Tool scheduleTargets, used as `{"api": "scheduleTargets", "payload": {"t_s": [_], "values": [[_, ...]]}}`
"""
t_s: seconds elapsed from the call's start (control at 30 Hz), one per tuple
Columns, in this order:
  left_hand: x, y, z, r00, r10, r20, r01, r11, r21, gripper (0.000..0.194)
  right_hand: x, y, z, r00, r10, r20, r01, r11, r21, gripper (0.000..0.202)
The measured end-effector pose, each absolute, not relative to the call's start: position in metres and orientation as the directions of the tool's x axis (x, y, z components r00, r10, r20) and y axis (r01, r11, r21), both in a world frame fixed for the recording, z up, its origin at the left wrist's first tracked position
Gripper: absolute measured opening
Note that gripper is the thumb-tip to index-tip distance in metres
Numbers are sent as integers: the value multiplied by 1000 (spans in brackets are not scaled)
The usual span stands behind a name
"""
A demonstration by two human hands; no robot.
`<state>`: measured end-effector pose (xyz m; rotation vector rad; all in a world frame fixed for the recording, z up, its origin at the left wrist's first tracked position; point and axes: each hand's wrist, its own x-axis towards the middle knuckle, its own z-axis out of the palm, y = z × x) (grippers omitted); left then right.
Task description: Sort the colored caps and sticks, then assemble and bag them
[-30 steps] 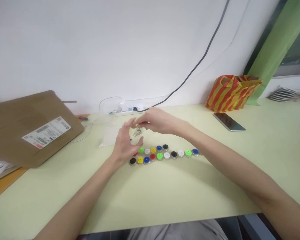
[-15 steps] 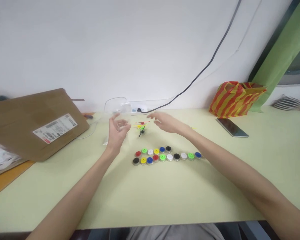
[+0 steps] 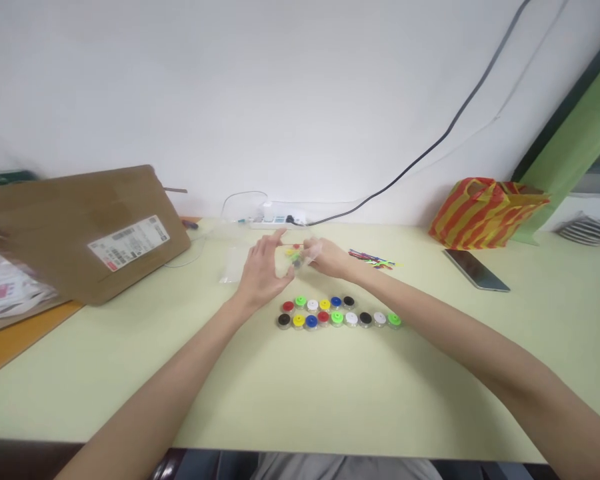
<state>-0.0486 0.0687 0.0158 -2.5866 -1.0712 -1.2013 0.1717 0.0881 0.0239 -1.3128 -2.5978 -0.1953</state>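
Note:
Fingers and thumb apart, my left hand (image 3: pixel 264 272) is beside a small clear plastic piece, and I cannot make out whether it touches it. My right hand (image 3: pixel 327 257) has its fingers closed on the edge of that clear plastic (image 3: pixel 312 252), which looks like a bag or film. Behind and between the hands lie small coloured pieces (image 3: pixel 293 253), red, yellow, green and dark. Nearer to me, round pots with coloured tops (image 3: pixel 337 319) stand in two rows. Thin coloured sticks (image 3: pixel 373 259) lie in a pile beyond my right forearm.
A cardboard box (image 3: pixel 80 233) with a white label is at the left. Along the wall lies a power strip (image 3: pixel 275 220) with a black cable. On the right are a phone (image 3: pixel 476 270) and a red and yellow striped bag (image 3: pixel 485 213). Another clear bag (image 3: pixel 233 265) lies left of my hands.
Both hands have come closer together, and the right hand now has hold of clear plastic. The view has shifted slightly, and the pile of coloured sticks has come into sight.

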Motion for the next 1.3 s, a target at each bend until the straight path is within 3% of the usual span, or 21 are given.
{"api": "scheduleTargets", "payload": {"t_s": [0.2, 0.57, 0.63, 0.7, 0.77, 0.8, 0.87, 1.0, 1.1, 1.2, 1.3], "values": [[-51, 71, 17, 463, 535, 707, 656, -743, 133, 80, 166, 88, 16, -603, 758, 249, 782, 624, -7, 33], [-50, 72, 16, 502, 543, 673, 656, -746, 112, 85, 208, 61, 41, -457, 847, 272, 869, 490, -65, 16], [-49, 71, 14, 510, 560, 653, 657, -744, 125, 85, 220, 51, 57, -354, 875, 329, 893, 421, -159, 17], [-49, 71, 14, 509, 575, 641, 657, -740, 141, 86, 225, 37, 76, -272, 887, 373, 846, 405, -346, 17], [-48, 70, 13, 509, 581, 636, 657, -739, 149, 87, 225, 22, 94, -289, 876, 387, 746, 459, -483, 18], [-48, 70, 13, 510, 579, 636, 655, -741, 148, 88, 223, 15, 102, -312, 862, 399, 721, 488, -492, 18], [-48, 71, 14, 516, 569, 641, 651, -747, 139, 89, 216, 2, 114, -341, 841, 420, 749, 513, -419, 14], [-47, 71, 16, 537, 539, 649, 641, -761, 100, 89, 199, -6, 115, -415, 809, 417, 863, 495, -100, 14], [-44, 66, 18, 573, 506, 644, 624, -779, 56, 88, 186, -5, 103, -522, 768, 371, 843, 532, 84, 17], [-40, 58, 22, 611, 466, 640, 582, -812, 36, 88, 175, -6, 93, -598, 710, 371, 787, 607, 106, 22], [-36, 53, 24, 599, 449, 663, 554, -830, 61, 90, 170, -10, 95, -625, 670, 402, 738, 675, 22, 31]]}}
